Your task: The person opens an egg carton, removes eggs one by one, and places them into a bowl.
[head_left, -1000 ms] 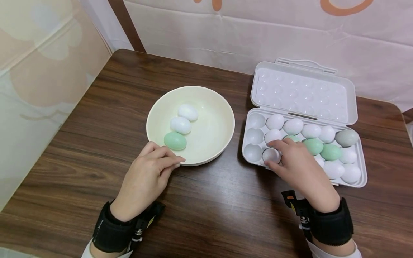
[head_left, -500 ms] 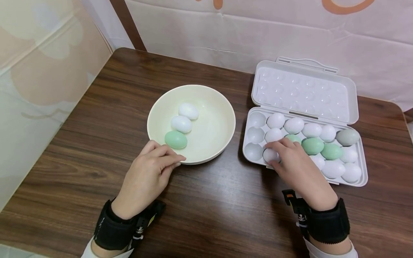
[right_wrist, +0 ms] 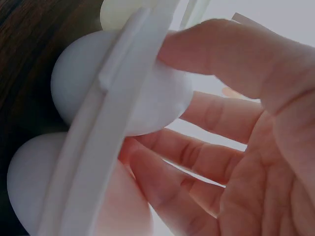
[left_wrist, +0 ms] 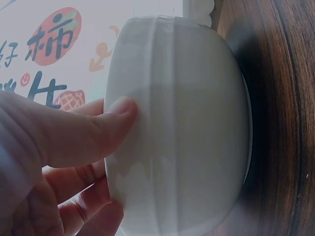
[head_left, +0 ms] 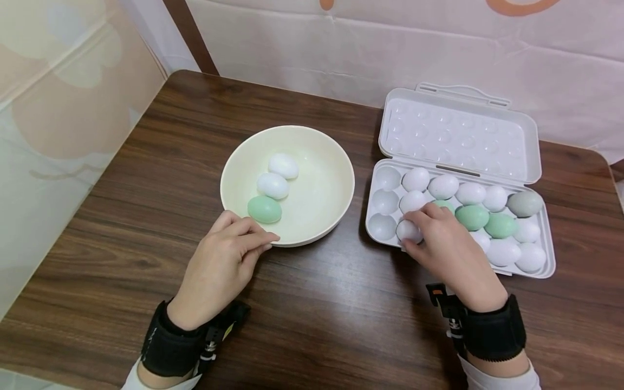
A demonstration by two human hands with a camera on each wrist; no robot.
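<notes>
The right hand (head_left: pixel 450 250) is pinching a white egg (head_left: pixel 407 231) sitting in the front row of the egg box (head_left: pixel 536 273). The left hand (head_left: pixel 221 267) is holding the bowl (head_left: pixel 331 179) rim, fingers curled. The wall behind is showing big Chinese writing (left_wrist: pixel 51 42).

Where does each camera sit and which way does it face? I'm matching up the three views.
Head: above, looking down at bowl, egg carton, both hands.
Left wrist: table level, facing the bowl's wall; left hand grips its rim.
Right wrist: beneath the right hand, facing the white egg it grips.
Shared: bowl.
</notes>
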